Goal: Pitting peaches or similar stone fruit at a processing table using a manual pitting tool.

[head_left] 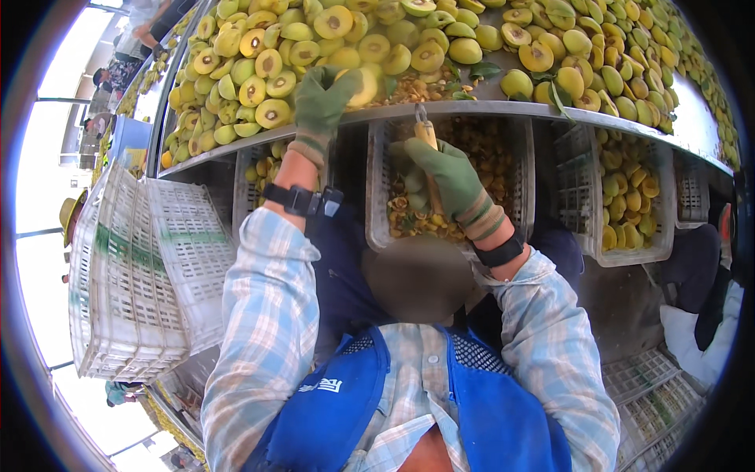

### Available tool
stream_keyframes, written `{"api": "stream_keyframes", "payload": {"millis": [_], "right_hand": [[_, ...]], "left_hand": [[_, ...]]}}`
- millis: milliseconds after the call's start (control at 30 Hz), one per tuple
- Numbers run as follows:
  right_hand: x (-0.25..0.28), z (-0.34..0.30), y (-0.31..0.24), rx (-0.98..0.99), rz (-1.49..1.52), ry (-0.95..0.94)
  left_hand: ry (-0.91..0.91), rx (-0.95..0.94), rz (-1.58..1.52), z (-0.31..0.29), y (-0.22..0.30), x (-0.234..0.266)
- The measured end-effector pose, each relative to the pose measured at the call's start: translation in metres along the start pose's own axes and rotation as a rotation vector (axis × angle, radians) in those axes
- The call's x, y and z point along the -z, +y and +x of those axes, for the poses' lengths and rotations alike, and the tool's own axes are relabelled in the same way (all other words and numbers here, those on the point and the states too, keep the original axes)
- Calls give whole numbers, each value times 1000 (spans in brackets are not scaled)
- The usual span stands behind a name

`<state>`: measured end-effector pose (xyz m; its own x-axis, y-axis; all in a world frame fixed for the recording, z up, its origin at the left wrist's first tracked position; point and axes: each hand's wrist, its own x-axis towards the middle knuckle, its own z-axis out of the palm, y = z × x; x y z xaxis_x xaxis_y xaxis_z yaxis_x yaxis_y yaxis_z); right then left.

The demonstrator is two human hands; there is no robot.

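Observation:
Both my hands wear green knitted gloves. My left hand (pixel 321 101) is closed on a yellow fruit half (pixel 363 88) at the table's near edge. My right hand (pixel 452 177) grips a small hand tool (pixel 425 132) with a yellowish handle and a short metal tip pointing away from me. The tip is near the table's metal edge (pixel 487 108), apart from the fruit half. Halved fruits (pixel 273 113), green-yellow with brown centres, are heaped beyond my left hand. Brown pit scraps (pixel 417 89) lie on the table between the heaps.
Below the edge, a white crate (pixel 378 185) holds scraps and pieces. Another crate (pixel 629 256) at right holds yellow fruit halves (pixel 625 197). More fruit (pixel 605 47) is piled at far right. Empty white crates (pixel 130 275) lean at left. Other people (pixel 145 35) stand at far left.

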<state>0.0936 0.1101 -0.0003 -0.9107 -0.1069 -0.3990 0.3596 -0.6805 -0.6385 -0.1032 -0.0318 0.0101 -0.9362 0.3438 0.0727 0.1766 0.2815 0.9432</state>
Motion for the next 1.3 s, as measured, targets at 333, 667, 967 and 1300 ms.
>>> {"api": "stream_keyframes", "payload": {"millis": [333, 667, 967, 1300], "right_hand": [[0, -7, -2, 245, 197, 168], [8, -4, 14, 149, 388, 117], [1, 1, 11, 64, 417, 88], [-25, -23, 3, 100, -203, 289]], "left_hand": [[-286, -73, -212, -96, 45, -59], [-461, -36, -454, -105, 15, -61], [-247, 64, -56, -102, 3, -64], [-234, 136, -779, -90, 13, -66]]}}
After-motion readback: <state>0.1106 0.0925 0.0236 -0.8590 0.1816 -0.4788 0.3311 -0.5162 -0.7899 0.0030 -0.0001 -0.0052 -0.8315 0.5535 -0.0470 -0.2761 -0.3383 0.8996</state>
